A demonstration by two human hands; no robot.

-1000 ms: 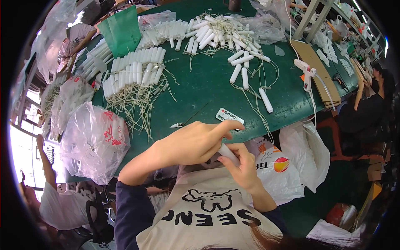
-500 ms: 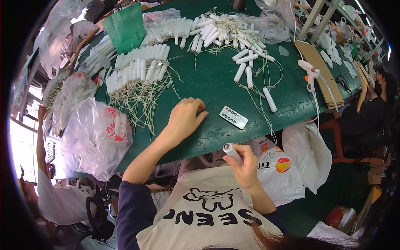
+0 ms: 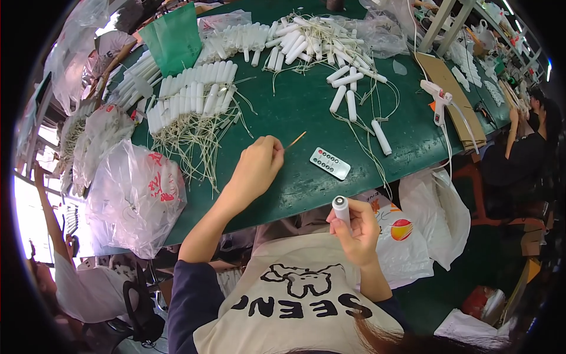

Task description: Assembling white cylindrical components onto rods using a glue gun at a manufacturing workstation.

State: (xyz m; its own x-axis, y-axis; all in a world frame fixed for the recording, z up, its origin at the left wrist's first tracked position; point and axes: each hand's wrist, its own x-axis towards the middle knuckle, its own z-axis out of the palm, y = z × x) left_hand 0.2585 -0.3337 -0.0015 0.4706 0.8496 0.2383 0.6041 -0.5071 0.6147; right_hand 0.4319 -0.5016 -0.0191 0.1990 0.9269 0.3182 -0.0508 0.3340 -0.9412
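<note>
My left hand (image 3: 259, 165) is above the table, its fingers pinched on a thin brownish stick (image 3: 296, 140) that points away to the right. My right hand (image 3: 358, 230) grips a short white tube (image 3: 341, 213) near the table's front edge. The tube's dark, round end faces up. Between and beyond my hands lies a slim white remote control (image 3: 330, 163) with dark buttons and one red button. A single white tube with a cord (image 3: 381, 137) rests to the right of the remote.
White corded tubes stand in rows (image 3: 191, 97) at left and lie in a pile (image 3: 306, 41) at the back. A white glue gun (image 3: 437, 97) is by a cardboard sheet (image 3: 454, 106) at right. A clear plastic bag (image 3: 135, 194) bulges at the left edge. Other people sit at both sides.
My left hand now pinches the thin stick, which was not visible before. My right hand has moved slightly right and up with the white tube, whose end is turned more upward.
</note>
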